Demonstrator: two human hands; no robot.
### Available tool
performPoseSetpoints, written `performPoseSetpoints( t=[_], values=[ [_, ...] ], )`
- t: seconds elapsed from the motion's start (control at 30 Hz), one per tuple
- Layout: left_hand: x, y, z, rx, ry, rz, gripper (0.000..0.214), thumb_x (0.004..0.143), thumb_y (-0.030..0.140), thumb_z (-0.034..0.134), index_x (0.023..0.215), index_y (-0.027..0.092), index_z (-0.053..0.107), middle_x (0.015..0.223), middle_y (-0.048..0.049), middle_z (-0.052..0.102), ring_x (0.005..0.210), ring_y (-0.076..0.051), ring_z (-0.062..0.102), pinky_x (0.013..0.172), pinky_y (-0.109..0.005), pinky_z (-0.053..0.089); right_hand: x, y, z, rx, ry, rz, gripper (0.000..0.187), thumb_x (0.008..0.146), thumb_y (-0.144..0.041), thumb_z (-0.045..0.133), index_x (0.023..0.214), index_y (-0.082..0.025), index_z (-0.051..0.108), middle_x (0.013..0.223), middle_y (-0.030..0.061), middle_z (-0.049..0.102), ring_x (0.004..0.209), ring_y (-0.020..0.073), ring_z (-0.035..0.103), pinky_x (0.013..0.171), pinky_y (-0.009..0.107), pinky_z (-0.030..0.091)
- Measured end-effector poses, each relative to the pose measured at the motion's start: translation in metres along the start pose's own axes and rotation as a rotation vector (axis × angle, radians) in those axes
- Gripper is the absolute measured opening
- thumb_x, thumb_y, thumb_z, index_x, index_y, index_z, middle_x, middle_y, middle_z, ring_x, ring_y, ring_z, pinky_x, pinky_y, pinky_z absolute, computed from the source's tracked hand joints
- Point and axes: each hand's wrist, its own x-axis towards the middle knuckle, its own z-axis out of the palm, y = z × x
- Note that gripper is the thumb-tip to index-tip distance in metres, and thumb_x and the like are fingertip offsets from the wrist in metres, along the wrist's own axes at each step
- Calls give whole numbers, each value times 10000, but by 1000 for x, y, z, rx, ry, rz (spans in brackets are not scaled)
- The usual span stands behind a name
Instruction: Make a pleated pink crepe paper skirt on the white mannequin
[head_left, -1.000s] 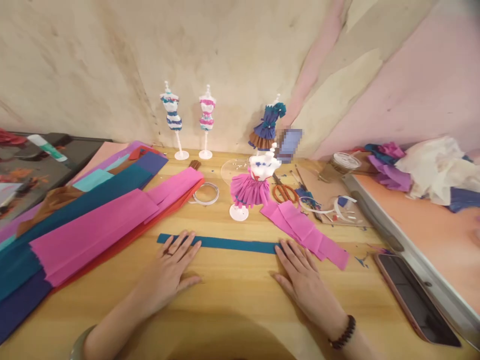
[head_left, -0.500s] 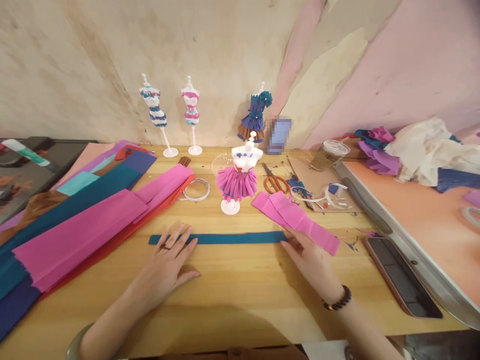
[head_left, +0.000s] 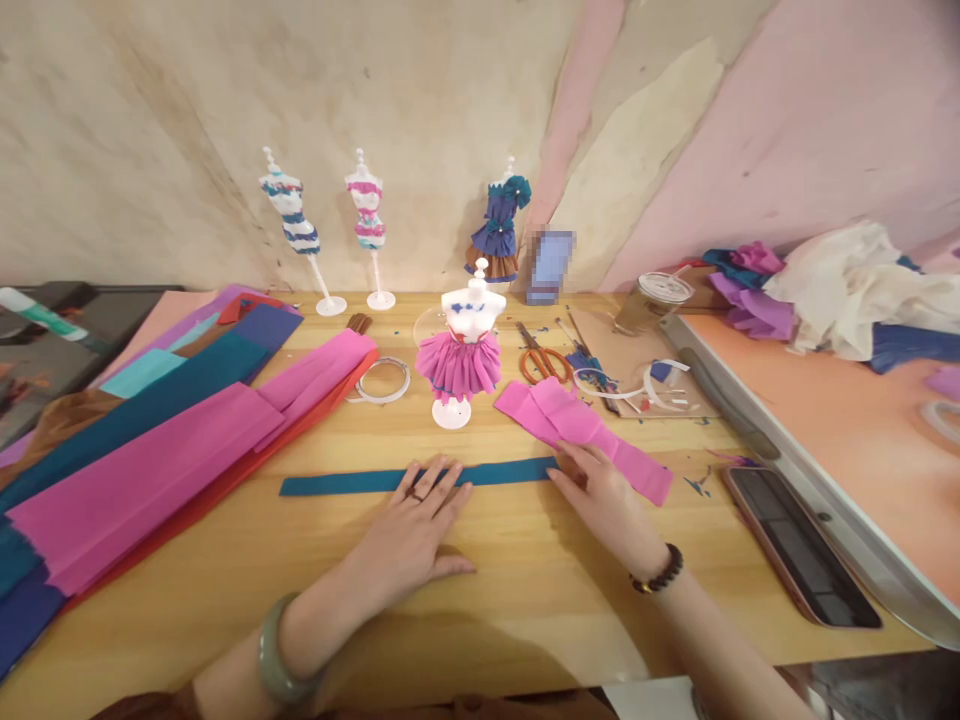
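Observation:
A long narrow strip of teal crepe paper (head_left: pixel 337 485) lies across the wooden table in front of me. My left hand (head_left: pixel 420 525) rests flat on the strip right of its middle, fingers spread. At the strip's right end, the thumb and forefinger of my right hand (head_left: pixel 607 505) pinch the paper. Just behind the strip stands a small white dress form (head_left: pixel 474 312) wearing a gathered pink paper skirt (head_left: pixel 459 365). Folded pink crepe paper (head_left: pixel 577 425) lies beside my right hand, partly behind it.
Crepe paper sheets (head_left: pixel 165 450) are layered at left. Behind stand two dress forms (head_left: pixel 289 210) and a blue-dressed one (head_left: pixel 499 225). Orange-handled scissors (head_left: pixel 544 365), tape rings (head_left: pixel 384 380), a lidded cup (head_left: pixel 656 300) and a phone (head_left: pixel 799 545) lie around. An orange tray (head_left: pixel 840 420) borders the right.
My left hand has slid rightward along the teal strip, from near its left end to past its middle. My right hand stays at the right end. The view has shifted slightly.

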Motion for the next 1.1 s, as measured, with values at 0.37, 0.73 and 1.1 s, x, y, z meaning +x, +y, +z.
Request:
performPoseSetpoints(
  t=[0.37, 0.73, 1.1],
  values=[
    [-1, 1, 4, 36, 33, 5, 731, 927, 689, 303, 1470, 213, 415, 1534, -119, 430, 1433, -309, 345, 1178, -486, 158, 11, -2, 2, 7, -103, -54, 235, 863, -282, 545, 1036, -179, 666, 1007, 90, 671, 721, 183, 631, 702, 336, 537],
    [-3, 5, 2, 4, 75, -22, 690, 921, 672, 369, 1424, 212, 477, 1515, -116, 459, 1430, -320, 352, 1171, -521, 208, 16, -14, -4, -56, -189, -169, 136, 860, -176, 545, 828, -203, 673, 841, 41, 665, 721, 190, 653, 659, 314, 527],
    [-3, 10, -3, -6, 109, -43, 641, 892, 632, 497, 1369, 206, 544, 1473, -164, 497, 1376, -356, 423, 1140, -559, 265, -28, -10, -1, -284, 97, -577, 248, 943, -101, 449, 886, -202, 668, 929, 97, 679, 850, 225, 663, 751, 371, 558]
  ],
)
